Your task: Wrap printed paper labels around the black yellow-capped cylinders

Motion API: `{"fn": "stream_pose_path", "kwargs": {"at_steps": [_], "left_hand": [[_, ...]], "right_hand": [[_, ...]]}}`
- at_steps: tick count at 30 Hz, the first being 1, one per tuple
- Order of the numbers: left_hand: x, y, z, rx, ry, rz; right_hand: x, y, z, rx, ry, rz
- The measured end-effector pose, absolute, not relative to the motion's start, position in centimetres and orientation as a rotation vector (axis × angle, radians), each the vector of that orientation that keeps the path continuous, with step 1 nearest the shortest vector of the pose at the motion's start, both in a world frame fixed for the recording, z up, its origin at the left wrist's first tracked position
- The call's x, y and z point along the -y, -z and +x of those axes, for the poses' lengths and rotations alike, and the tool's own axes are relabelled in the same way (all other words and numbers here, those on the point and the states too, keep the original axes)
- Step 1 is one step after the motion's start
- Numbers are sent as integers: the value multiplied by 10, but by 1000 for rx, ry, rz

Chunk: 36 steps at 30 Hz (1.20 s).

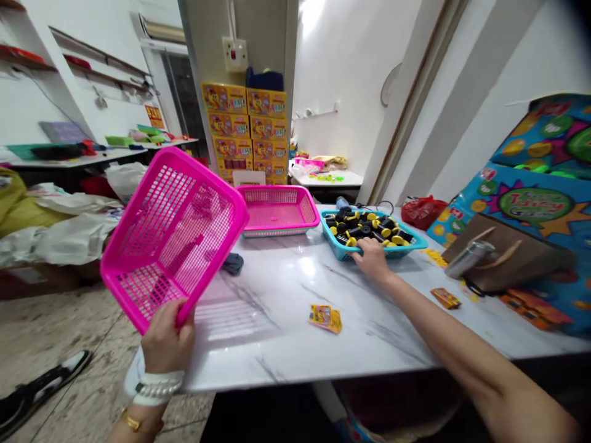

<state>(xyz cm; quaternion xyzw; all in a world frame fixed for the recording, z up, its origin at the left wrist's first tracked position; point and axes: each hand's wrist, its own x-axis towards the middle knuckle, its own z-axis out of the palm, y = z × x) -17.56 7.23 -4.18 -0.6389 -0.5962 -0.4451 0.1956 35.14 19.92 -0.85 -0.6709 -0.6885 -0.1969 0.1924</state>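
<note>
White table (295, 357): Marbled top. The bare stretch nearest me is, I judge, the safest place to set a load down level.
Raised pink basket (198, 241): I hold this one up at the table's left end, tilted steeply. Gripped at its lower corner alone, it will likely twist; I should brace the wrist.
Turquoise basket (406, 248): Rests on the table to the right of centre, heaped with pieces. Move it low and level, if at all; a jerk could spill the top layer.
Standing pink basket (277, 216): Upright at the table's far side, left of the turquoise one. I should swing the raised one clear of its rim.
Left hand (168, 335): Fingers curled over the rim, clamping the plastic firmly.
Right hand (372, 258): Fingers bent over the turquoise basket's near rim. Whether they pinch the rim or a piece, I cannot tell.
Orange packets (325, 317): Lie on the table in front of me; avoid dragging anything across them.
Black-and-yellow pieces (364, 229): Piled loosely, up to the rim; they will probably roll if tipped.
</note>
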Motion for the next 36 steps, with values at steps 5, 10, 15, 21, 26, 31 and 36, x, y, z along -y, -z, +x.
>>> {"fn": "stream_pose_path", "kwargs": {"at_steps": [5,10,15,21,26,31,36], "left_hand": [[-70,33,-169,1740,1245,-1822],[-69,32,-169,1732,1279,-1800],[-71,30,-167,1719,1389,-1768],[-70,31,-165,1783,1335,-1806],[-68,33,-163,1809,1322,-1904],[-70,32,-161,1828,1384,-1921],[-68,29,-162,1864,1410,-1864]], "right_hand": [[-155,14,328,1992,475,-1745],[-130,4,315,1949,434,-1657],[-106,3,278,1932,356,-1574],[-101,11,199,2435,-181,-1379],[-129,5,176,2656,-466,-1470],[-163,-14,172,2766,-585,-1523],[-180,-21,110,2605,-352,-1356]]}}
